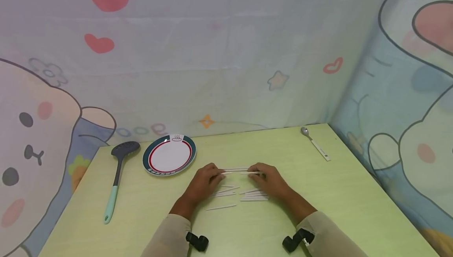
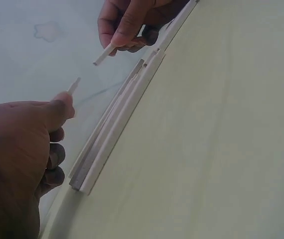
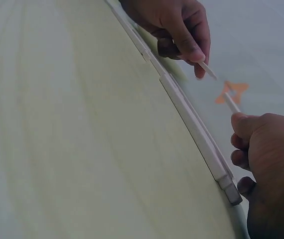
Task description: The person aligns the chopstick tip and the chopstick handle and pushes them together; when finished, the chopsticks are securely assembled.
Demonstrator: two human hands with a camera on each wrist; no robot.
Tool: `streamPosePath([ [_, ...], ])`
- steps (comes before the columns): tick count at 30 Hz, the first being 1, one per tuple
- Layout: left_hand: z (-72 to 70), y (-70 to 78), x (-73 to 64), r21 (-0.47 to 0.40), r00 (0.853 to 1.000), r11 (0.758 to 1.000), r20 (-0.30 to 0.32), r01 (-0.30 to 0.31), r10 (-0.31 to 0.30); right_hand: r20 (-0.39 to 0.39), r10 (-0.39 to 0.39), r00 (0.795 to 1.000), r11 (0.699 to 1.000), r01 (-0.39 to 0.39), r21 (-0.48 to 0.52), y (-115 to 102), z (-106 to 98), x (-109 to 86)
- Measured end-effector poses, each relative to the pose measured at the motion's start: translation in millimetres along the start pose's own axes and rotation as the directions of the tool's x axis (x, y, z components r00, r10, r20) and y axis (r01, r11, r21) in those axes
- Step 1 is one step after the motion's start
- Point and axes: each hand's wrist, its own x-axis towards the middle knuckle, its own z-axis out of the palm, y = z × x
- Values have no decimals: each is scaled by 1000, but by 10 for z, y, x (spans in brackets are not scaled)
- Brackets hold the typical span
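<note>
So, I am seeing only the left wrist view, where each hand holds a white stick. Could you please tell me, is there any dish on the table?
Observer: Yes, the head view shows a round plate, beyond the left hand and to its left.
Operator: Thank you. And what is lying to the left of this plate?
Observer: A slotted ladle, with its dark head toward the wall and its pale green handle toward the person.
Operator: Is there also something on the other side?
Observer: Yes, a spoon lies beyond the right hand and to its right.
</note>
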Motion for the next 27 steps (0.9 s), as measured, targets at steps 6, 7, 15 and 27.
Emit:
streamPosePath([
  [6,11,19,-4,34,999,999,-9,-36,37,3,-21,1000,1000,21,19,-42,28,-1],
  [7,9,23,-3,35,999,998,-12,-45,45,6,-27,1000,999,27,19,-52,34,1],
  [15,23,26,6,22,995,995,-30,-98,98,-16,-45,999,999,45,-14,-103,65,13],
  [27,58,33,18,25,994,994,-20,-108,108,-12,-79,997,997,80,11,-77,69,23],
])
